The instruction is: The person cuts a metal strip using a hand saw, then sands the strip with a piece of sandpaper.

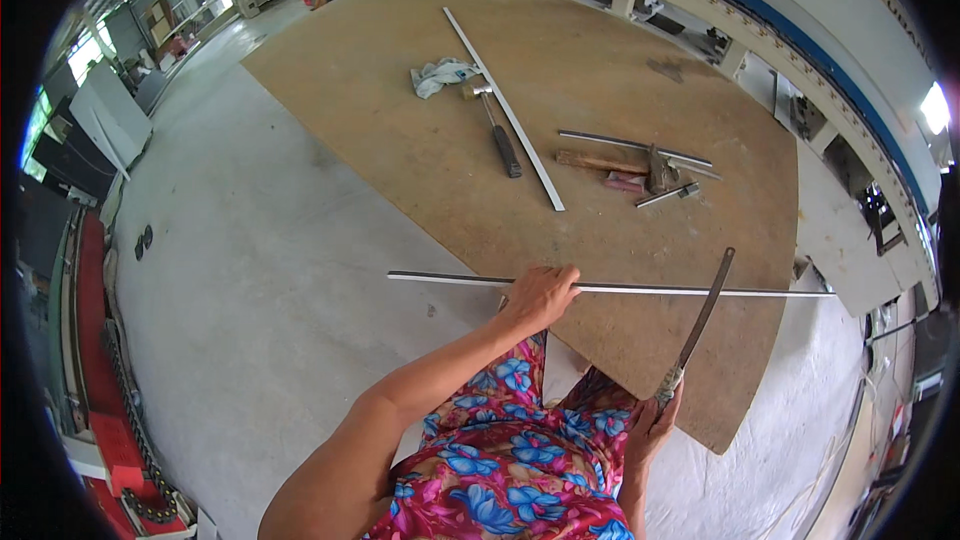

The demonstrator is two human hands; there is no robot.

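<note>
My left hand (543, 295) is closed around a long, narrow metal strip (640, 289), dark along one edge and pale along the other. The strip runs sideways across the near part of a brown board, its left end reaching past the board's edge. In my right hand (655, 418) is a flat, dark file (706, 315), gripped by its wrapped handle and pointing away from me. The file's blade crosses over the strip to the right of my left hand. From this view I cannot tell whether the two touch.
On the brown board (380, 120) lie another long pale strip (510, 120), a black-handled hammer (505, 145), a crumpled cloth (440, 77), a wooden-handled hammer (600, 162) and shorter strips (640, 144). A large blue-and-white machine (800, 50) borders the far right. Red equipment (110, 430) stands left.
</note>
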